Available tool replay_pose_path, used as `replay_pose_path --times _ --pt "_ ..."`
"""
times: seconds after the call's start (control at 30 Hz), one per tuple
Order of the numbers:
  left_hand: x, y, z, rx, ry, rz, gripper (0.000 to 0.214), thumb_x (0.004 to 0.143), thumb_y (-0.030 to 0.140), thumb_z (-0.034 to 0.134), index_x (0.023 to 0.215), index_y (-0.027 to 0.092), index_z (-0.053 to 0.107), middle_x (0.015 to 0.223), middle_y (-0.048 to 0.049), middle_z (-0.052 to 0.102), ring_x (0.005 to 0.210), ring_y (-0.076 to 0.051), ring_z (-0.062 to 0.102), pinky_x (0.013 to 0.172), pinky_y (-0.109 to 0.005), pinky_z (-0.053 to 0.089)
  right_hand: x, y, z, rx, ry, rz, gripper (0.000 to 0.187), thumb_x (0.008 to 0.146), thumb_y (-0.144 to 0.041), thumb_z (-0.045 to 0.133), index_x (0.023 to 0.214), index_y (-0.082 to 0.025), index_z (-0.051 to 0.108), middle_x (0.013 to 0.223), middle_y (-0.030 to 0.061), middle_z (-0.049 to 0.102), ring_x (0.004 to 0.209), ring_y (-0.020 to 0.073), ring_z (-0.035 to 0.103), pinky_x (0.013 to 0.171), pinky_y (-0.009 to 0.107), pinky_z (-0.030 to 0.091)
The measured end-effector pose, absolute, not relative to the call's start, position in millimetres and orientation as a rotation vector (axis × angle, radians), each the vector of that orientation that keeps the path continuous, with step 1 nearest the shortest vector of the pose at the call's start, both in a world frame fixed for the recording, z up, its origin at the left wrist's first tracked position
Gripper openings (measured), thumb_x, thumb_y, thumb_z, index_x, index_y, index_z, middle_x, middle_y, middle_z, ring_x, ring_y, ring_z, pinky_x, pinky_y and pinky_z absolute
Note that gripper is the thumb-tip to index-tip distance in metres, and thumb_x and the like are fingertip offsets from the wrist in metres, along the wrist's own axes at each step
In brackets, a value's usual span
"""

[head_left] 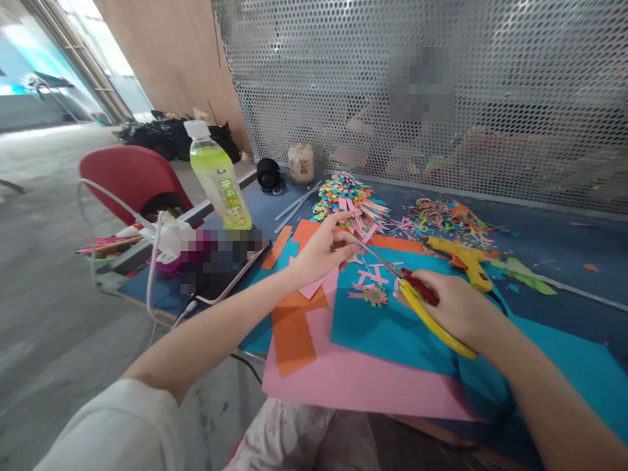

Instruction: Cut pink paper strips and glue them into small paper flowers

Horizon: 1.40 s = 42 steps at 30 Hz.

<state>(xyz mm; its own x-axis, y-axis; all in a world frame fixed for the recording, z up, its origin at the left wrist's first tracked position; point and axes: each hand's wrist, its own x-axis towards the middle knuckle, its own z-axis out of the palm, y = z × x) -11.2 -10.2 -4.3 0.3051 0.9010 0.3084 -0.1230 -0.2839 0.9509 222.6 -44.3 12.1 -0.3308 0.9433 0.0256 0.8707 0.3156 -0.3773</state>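
Observation:
My right hand (454,304) grips a pair of scissors (420,311) with red and yellow handles. The blades point left, their tips close to the fingers of my left hand (326,252). Thumb and fingers of that left hand are pinched together; what sits between them is too small to make out. Below the blades, several cut pink paper pieces (375,273) and a small fringed paper flower (375,296) lie on a blue paper sheet (383,333). Just beyond my left hand stands a layered cone of multicoloured paper strips (346,193).
A yellow glue gun (464,258) lies right, near a heap of paper shreds (446,219). Orange paper (293,337) and a pink sheet (363,383) are underneath. Left are a drink bottle (220,180), a phone (235,275) and a cable (156,261). Perforated metal (333,85) stands behind.

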Motion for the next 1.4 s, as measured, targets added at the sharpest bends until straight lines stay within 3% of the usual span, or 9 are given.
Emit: replay_pose_path --times 0.3,0.57,0.83,1.0,1.13,1.23,1.4 --pt "-12.7 -9.9 -3.2 1.511 0.748 1.169 0.059 0.073 0.024 0.065 0.122 0.020 0.032 0.073 0.0010 0.064 0.047 -0.006 0.051 0.045 -0.020 0.043 223.3 -44.5 14.8 -1.645 -2.399 0.474 0.032 0.078 -0.053 0.050 0.074 -0.022 0.058 0.057 0.0012 0.057 0.055 0.0176 0.053 0.051 0.027 0.033" --pt "-17.1 -6.0 -5.1 1.584 0.831 1.098 0.059 0.073 0.025 0.064 0.123 0.016 0.035 0.073 -0.0027 0.066 0.050 -0.009 0.055 0.045 -0.021 0.041 225.3 -43.1 13.6 -1.670 -2.431 0.438 0.030 0.079 -0.049 0.049 0.066 -0.022 0.054 0.053 -0.0007 0.052 0.052 0.0154 0.048 0.049 0.027 0.029" --pt "-19.8 -3.6 -16.7 2.332 1.196 0.830 0.031 0.079 0.017 0.054 0.109 0.020 0.054 0.079 -0.0024 0.070 0.083 -0.019 0.065 0.072 -0.027 0.046 227.7 -38.7 15.4 -1.739 -2.396 0.309 0.030 0.079 -0.050 0.047 0.070 -0.023 0.055 0.061 0.0023 0.058 0.055 0.0171 0.051 0.050 0.027 0.028" --pt "-15.8 2.9 -24.1 2.475 1.325 0.782 0.042 0.077 0.021 0.059 0.118 0.020 0.051 0.095 -0.0057 0.070 0.102 -0.023 0.060 0.081 -0.030 0.045 229.2 -35.0 15.9 -1.819 -2.288 0.142 0.036 0.078 -0.055 0.045 0.073 -0.022 0.058 0.063 0.0058 0.060 0.058 0.0204 0.054 0.051 0.029 0.028" --pt "-12.3 4.7 -28.3 2.612 1.455 0.668 0.048 0.083 0.028 0.051 0.129 0.017 0.044 0.118 -0.0124 0.061 0.108 -0.026 0.057 0.088 -0.037 0.043 229.4 -32.8 14.7 -1.835 -2.247 0.083 0.038 0.078 -0.056 0.045 0.074 -0.021 0.059 0.062 0.0067 0.060 0.056 0.0206 0.054 0.051 0.029 0.029" --pt "-10.3 2.0 -29.0 2.707 1.576 0.527 0.052 0.086 0.028 0.044 0.136 0.016 0.035 0.127 -0.0141 0.056 0.117 -0.026 0.053 0.095 -0.042 0.039 228.2 -33.3 15.4 -1.882 -2.234 0.067 0.039 0.079 -0.057 0.044 0.070 -0.021 0.057 0.062 0.0060 0.061 0.057 0.0202 0.055 0.051 0.028 0.029" --pt "-7.0 -6.2 -22.6 2.823 1.665 0.372 0.045 0.090 0.032 0.037 0.134 0.021 0.040 0.129 -0.0099 0.055 0.134 -0.026 0.033 0.107 -0.055 0.021 225.0 -36.4 18.4 -1.940 -2.232 0.045 0.038 0.079 -0.056 0.042 0.071 -0.021 0.056 0.068 0.0065 0.064 0.063 0.0217 0.059 0.049 0.027 0.028"
